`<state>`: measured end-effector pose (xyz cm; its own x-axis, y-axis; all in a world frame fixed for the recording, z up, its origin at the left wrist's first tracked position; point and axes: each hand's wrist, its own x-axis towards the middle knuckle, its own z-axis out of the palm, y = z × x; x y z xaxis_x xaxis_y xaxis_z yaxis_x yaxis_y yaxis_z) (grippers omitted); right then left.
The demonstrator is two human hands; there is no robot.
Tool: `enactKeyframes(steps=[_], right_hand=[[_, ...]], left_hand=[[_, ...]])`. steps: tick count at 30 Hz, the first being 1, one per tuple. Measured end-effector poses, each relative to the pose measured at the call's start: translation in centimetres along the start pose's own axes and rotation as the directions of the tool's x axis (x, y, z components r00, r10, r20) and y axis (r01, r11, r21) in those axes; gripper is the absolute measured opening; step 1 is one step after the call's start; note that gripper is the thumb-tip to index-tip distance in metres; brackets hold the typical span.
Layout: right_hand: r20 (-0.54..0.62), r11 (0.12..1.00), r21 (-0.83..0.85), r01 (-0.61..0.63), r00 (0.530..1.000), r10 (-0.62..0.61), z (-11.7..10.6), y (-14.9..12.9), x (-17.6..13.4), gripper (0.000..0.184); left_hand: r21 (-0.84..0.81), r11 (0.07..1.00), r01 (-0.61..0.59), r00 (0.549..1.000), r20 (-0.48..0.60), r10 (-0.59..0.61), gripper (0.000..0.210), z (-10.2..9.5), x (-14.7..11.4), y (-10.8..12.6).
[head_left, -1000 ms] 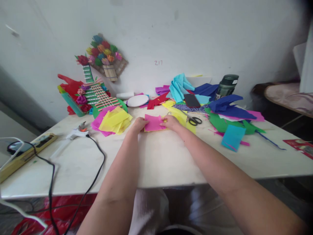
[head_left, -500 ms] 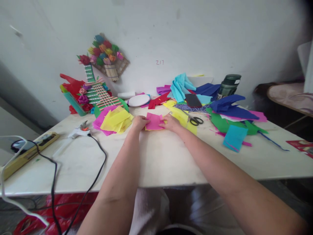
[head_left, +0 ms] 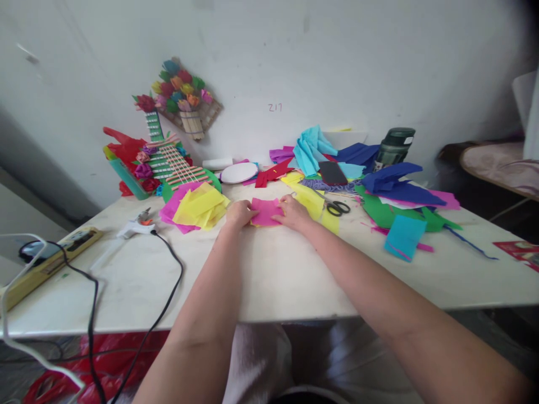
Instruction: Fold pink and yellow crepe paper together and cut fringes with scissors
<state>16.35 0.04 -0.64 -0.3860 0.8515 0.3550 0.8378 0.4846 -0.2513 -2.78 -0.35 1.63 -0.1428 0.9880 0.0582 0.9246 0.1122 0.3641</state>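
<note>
A pink paper piece point(head_left: 266, 212) lies on the table with a thin yellow edge showing beneath it. My left hand point(head_left: 240, 214) pinches its left side between thumb and fingers. On the right side, my right hand point(head_left: 292, 213) grips the paper the same way. Left of my left hand is a loose pile of yellow paper pieces point(head_left: 202, 206) over pink ones point(head_left: 173, 212). Just beyond my right hand lie a yellow sheet point(head_left: 309, 201) and black-handled scissors point(head_left: 338, 208).
A hot glue gun point(head_left: 137, 224) with a black cord and a power strip point(head_left: 54, 264) lie at left. Behind stands a flower-decorated craft guitar point(head_left: 168, 163). Coloured papers, a phone point(head_left: 332, 173) and a dark green bottle point(head_left: 394, 148) are at back right; a blue paper piece point(head_left: 405, 237) lies nearer.
The pink paper has shifted slightly toward me, its top edge now lower and straighter. Both hands keep hold of its sides and have moved only a little.
</note>
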Motion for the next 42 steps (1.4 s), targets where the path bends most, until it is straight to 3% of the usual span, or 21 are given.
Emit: enactKeyframes(steps=[8,10,13,16,19,24,30,35,42], right_hand=[[-0.048,0.994,-0.073,0.075,0.996,-0.079,-0.3,-0.4,-0.4,0.042],[-0.022,0.991,-0.068,0.116,0.993,-0.118,-0.3,-0.5,-0.3,0.04],[0.118,0.987,-0.044,0.154,0.982,-0.148,-0.1,-0.7,-0.1,0.041],[0.24,0.983,-0.036,0.178,0.957,-0.164,0.2,-0.8,0.1,0.045],[0.242,0.983,-0.032,0.179,0.956,-0.167,0.3,-0.7,0.2,0.045],[0.241,0.986,-0.028,0.162,0.959,-0.15,0.3,-0.9,0.1,0.044],[0.206,0.986,-0.047,0.16,0.967,-0.147,0.2,-1.1,-0.1,0.042],[0.25,0.99,-0.076,0.119,0.963,-0.096,0.0,-1.5,-0.2,0.047],[0.322,0.991,-0.097,0.094,0.945,-0.058,0.1,0.4,0.0,0.052]], left_hand=[[0.077,0.996,0.05,0.993,-0.115,-0.041,0.075,-0.7,-1.2,0.4],[0.098,0.995,-0.011,0.987,-0.157,0.027,0.071,-0.7,-1.3,0.3],[0.144,0.979,-0.145,0.968,-0.185,0.171,0.051,-0.2,-1.0,0.1],[0.181,0.949,-0.257,0.953,-0.115,0.28,0.035,0.4,-0.5,-0.2],[0.223,0.936,-0.273,0.957,-0.04,0.289,0.032,0.7,-0.3,-0.3],[0.308,0.913,-0.268,0.957,-0.021,0.289,0.035,0.1,-0.9,0.4],[0.274,0.828,-0.489,0.86,-0.005,0.51,0.042,0.9,-1.4,3.2],[0.315,0.722,-0.616,0.786,0.191,0.588,0.043,2.7,-1.5,3.2],[0.319,0.762,-0.564,0.826,0.219,0.52,0.048,3.2,-1.8,2.5]])
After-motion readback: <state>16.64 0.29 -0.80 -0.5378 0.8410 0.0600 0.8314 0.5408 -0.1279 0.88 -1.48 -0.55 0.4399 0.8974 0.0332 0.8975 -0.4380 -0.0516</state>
